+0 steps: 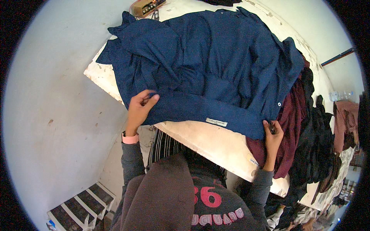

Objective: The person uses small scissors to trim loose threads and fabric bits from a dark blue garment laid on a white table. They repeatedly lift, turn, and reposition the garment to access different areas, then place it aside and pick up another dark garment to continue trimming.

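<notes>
A navy blue garment (200,57) lies spread in loose folds over the pale table. Along its near side runs a wide flat band (177,107) with a small pale label (216,122) on it. My left hand (139,109) is at the band's left end, thumb and fingertips pinched on the cloth. At the right end my right hand (273,135) pinches the band's corner. Something small and dark shows between its fingers, too hidden to name. A white button (279,104) sits on the garment's edge just above that hand.
Maroon cloth (290,127) and black cloth (313,142) hang over the table (208,142) to the right. A small box with knobs (146,7) stands at the far edge. A pale wall (58,96) rises on the left, above a black-and-white striped rack (81,206).
</notes>
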The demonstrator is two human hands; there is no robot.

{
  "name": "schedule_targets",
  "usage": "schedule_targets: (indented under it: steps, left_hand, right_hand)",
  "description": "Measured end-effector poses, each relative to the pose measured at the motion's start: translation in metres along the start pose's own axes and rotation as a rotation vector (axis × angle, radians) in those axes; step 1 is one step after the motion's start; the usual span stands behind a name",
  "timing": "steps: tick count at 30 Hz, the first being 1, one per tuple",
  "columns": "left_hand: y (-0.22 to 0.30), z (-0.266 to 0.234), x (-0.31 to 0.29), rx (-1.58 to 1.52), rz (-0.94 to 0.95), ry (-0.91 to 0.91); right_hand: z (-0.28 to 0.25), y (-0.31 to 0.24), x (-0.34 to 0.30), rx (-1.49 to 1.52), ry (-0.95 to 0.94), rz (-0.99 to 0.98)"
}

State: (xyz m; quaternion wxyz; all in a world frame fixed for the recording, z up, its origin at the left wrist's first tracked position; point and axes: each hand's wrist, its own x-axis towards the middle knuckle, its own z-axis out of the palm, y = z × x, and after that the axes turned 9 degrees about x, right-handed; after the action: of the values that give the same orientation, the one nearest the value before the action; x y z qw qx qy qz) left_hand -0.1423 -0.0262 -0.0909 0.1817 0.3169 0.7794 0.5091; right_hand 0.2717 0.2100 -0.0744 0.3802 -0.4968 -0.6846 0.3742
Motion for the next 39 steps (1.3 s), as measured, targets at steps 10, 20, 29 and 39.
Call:
schedule_targets:
  steps: [10, 20, 29, 39]
  left_hand:
    - [-0.026, -0.103, -0.076, 0.235, -0.043, -0.336]
    - [0.041, -0.041, -0.083, 0.478, 0.341, 0.32]
    - [0.086, 0.118, -0.135, 0.374, 0.98, -0.537]
    - [0.066, 0.143, -0.146, 0.348, 1.314, -0.37]
  right_hand:
    - [-0.067, -0.044, -0.092, 0.133, -1.11, 0.184]
    - [-0.058, -0.045, -0.113, 0.054, -0.727, 0.22]
    - [-0.002, -0.049, -0.144, -0.159, -0.48, -0.222]
    - [-0.025, -0.072, -0.14, -0.356, -0.396, -0.367]
